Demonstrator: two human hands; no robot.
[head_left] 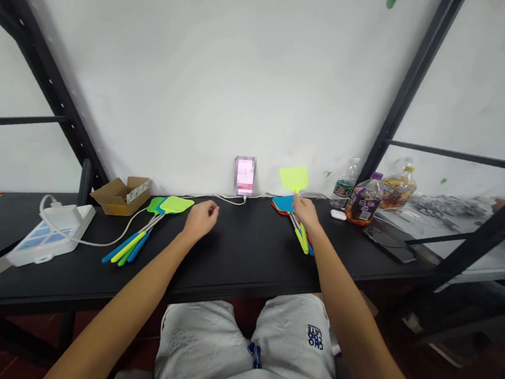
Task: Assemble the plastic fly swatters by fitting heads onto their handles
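Note:
My right hand (306, 211) is closed round a yellow-green fly swatter (294, 178), whose head points up toward the wall. Below that hand lies a small pile of fly swatters with a blue head (283, 203) on top, a red one under it, and handles toward the table's front. My left hand (202, 217) is curled shut above the table, with nothing seen in its fingers. Just left of it lies a second pile of fly swatters, a yellow-green head (177, 205) uppermost, with blue and green handles fanned toward the front edge.
A phone (245, 176) with a cable leans on the wall. At left are an open cardboard box (121, 196) and a white power strip (54, 237). At right stand bottles (365, 198), a white earbud case (338, 215) and another phone (390, 244) on the black table (237, 265).

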